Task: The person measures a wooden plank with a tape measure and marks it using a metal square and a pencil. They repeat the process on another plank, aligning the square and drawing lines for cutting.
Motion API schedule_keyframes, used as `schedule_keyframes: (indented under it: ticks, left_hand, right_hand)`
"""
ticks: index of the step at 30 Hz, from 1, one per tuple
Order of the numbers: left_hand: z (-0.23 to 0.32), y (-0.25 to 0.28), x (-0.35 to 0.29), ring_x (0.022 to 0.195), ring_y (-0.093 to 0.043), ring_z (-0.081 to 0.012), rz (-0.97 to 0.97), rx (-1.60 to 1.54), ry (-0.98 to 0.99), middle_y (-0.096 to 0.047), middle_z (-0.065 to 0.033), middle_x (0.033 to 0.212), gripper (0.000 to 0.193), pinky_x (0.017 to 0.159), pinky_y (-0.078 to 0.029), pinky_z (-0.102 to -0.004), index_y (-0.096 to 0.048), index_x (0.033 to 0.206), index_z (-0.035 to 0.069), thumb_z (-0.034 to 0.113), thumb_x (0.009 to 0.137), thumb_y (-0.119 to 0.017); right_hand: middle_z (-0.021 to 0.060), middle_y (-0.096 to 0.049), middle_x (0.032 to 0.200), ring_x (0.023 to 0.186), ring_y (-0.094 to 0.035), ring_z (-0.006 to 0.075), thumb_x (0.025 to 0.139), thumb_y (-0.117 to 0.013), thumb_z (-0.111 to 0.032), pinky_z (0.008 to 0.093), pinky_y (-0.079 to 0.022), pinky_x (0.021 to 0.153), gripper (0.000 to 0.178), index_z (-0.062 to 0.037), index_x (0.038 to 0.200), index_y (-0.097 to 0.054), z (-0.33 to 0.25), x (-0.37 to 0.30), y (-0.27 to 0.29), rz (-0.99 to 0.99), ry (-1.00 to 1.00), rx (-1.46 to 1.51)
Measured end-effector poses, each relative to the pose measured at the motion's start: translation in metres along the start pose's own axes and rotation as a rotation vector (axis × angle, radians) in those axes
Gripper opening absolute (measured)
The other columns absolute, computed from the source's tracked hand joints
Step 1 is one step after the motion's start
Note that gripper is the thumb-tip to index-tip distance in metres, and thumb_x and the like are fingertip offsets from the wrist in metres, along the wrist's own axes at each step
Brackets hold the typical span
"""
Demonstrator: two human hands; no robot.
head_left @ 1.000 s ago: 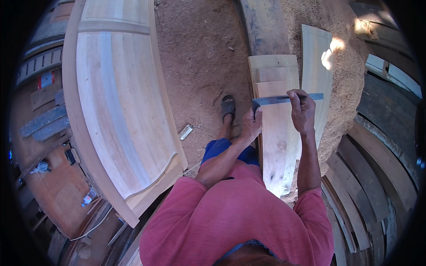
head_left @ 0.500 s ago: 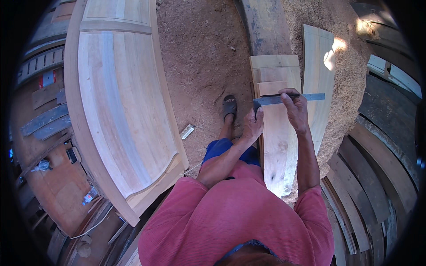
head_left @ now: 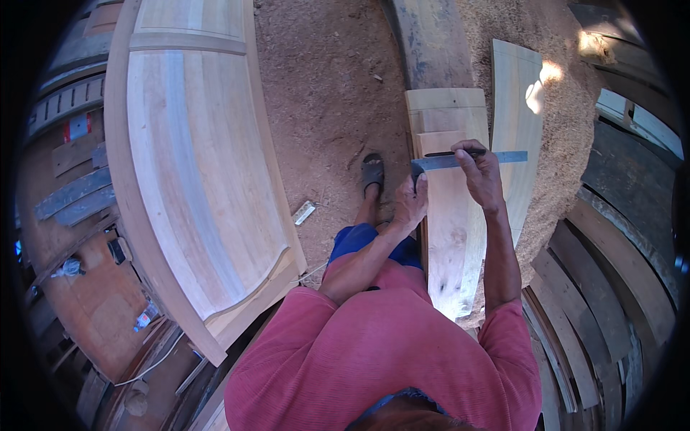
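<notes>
A try square (head_left: pixel 512 156) lies across a pale wooden board (head_left: pixel 451 237), its metal blade reaching past the board's right edge. My left hand (head_left: pixel 412 202) is closed on the square's dark stock at the board's left edge. Between the fingers of my right hand (head_left: pixel 480 176) is a thin black pencil (head_left: pixel 442 153), held almost level along the blade's far edge. A smaller piece of wood (head_left: pixel 440 140) rests on the board just beyond the square. Where the pencil's tip meets the wood is too small to make out.
Under the board runs a dark, worn beam (head_left: pixel 435 47). Another pale board (head_left: pixel 515 93) leans on sawdust (head_left: pixel 568 136) to the right. At left lies a large panelled door (head_left: pixel 194 144). A white power strip (head_left: pixel 304 212) sits on the ground; planks (head_left: pixel 611 266) are stacked far right.
The pencil and my right hand have shifted very slightly to the right along the blade. My left hand and the square stay nearly in place.
</notes>
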State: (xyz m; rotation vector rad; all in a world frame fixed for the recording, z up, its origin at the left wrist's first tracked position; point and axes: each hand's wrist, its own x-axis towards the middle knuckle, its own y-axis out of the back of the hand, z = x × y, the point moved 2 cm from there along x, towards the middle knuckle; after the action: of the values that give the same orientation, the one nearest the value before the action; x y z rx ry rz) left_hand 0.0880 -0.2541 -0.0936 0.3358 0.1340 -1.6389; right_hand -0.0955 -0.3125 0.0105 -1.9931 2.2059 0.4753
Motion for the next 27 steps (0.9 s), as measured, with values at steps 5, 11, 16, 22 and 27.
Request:
schedule_keyframes:
  ticks: [5, 11, 16, 22, 27]
  left_hand:
    - [0.009, 0.001, 0.000, 0.088, -0.076, -0.0398, 0.003, -0.010, 0.023, -0.074, -0.0246, 0.093, 0.038, 0.077, -0.056, -0.0466, -0.069, 0.116, 0.001, 0.035, 0.117, -0.053]
    - [0.005, -0.001, -0.003, 0.081, -0.072, -0.0333, 0.012, -0.008, 0.049, -0.073, -0.0212, 0.091, 0.040, 0.076, -0.055, -0.0447, -0.068, 0.114, 0.001, 0.038, 0.118, -0.052]
    - [-0.011, -0.004, -0.001, 0.083, -0.073, -0.0391, 0.020, -0.011, 0.051, -0.073, -0.0239, 0.092, 0.043, 0.076, -0.055, -0.0483, -0.068, 0.113, 0.000, 0.040, 0.117, -0.053]
    - [-0.005, -0.001, 0.000, 0.089, -0.073, -0.0480, 0.034, 0.067, 0.023, -0.074, -0.0277, 0.095, 0.045, 0.078, -0.054, -0.0524, -0.068, 0.113, 0.000, 0.042, 0.117, -0.052]
    - [0.005, 0.000, 0.001, 0.090, -0.074, -0.0468, 0.018, 0.023, 0.016, -0.074, -0.0280, 0.095, 0.047, 0.079, -0.055, -0.0512, -0.069, 0.114, -0.001, 0.043, 0.117, -0.052]
  right_hand:
    - [0.0021, -0.071, 0.097, 0.092, -0.063, 0.0104, 0.111, -0.069, -0.019, 0.0293, -0.051, 0.085, 0.019, -0.0011, 0.114, -0.073, -0.011, 0.004, 0.003, -0.068, -0.046, -0.114]
    - [0.0084, -0.071, 0.095, 0.085, -0.064, 0.0151, 0.110, -0.069, -0.014, 0.0342, -0.053, 0.080, 0.016, 0.0010, 0.114, -0.073, -0.028, 0.009, 0.045, 0.058, 0.037, -0.327]
    - [0.0122, -0.073, 0.097, 0.088, -0.068, 0.0212, 0.107, -0.071, -0.013, 0.0370, -0.054, 0.083, 0.016, 0.0012, 0.114, -0.072, -0.026, 0.007, 0.063, 0.070, -0.066, -0.311]
    - [0.0082, -0.075, 0.101, 0.094, -0.068, 0.0160, 0.109, -0.070, -0.013, 0.0347, -0.054, 0.085, 0.015, 0.0006, 0.112, -0.074, -0.031, 0.001, 0.066, 0.124, 0.024, -0.376]
    - [0.0017, -0.073, 0.102, 0.097, -0.064, 0.0113, 0.110, -0.070, -0.016, 0.0311, -0.052, 0.088, 0.016, -0.0010, 0.114, -0.075, -0.017, 0.006, 0.015, -0.046, 0.033, -0.035]
